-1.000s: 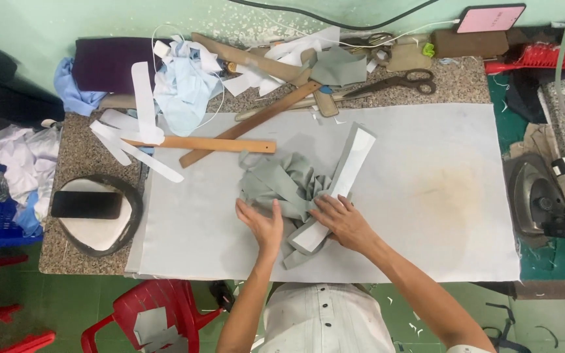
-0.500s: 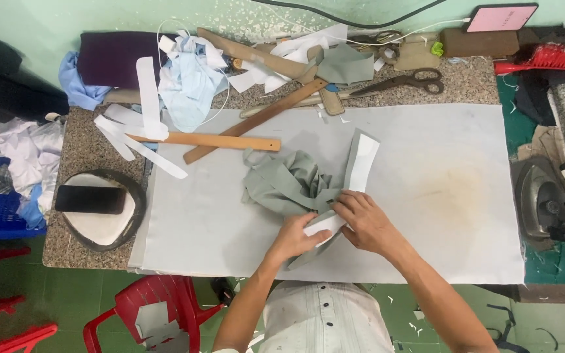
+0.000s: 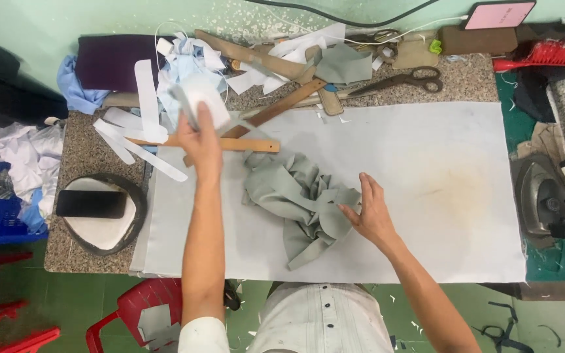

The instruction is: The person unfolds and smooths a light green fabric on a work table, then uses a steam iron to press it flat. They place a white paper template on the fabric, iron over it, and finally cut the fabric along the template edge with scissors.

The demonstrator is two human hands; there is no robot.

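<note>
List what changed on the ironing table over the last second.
The left hand lifted the white folded strip off the crumpled grey-green fabric and carried it up-left toward the scrap pile. The right hand let go of the strip and now rests at the fabric's edge. The wooden rulers, black scissors and iron stayed put.

On the white cloth-covered table (image 3: pixel 426 242), the crumpled fabric pieces (image 3: pixel 299 196) lie in the middle, a wooden ruler (image 3: pixel 230 142) behind them, scissors (image 3: pixel 403 80) farther back right, an iron (image 3: pixel 547 199) at the right edge, and a phone (image 3: pixel 91 204) on the left.
</note>
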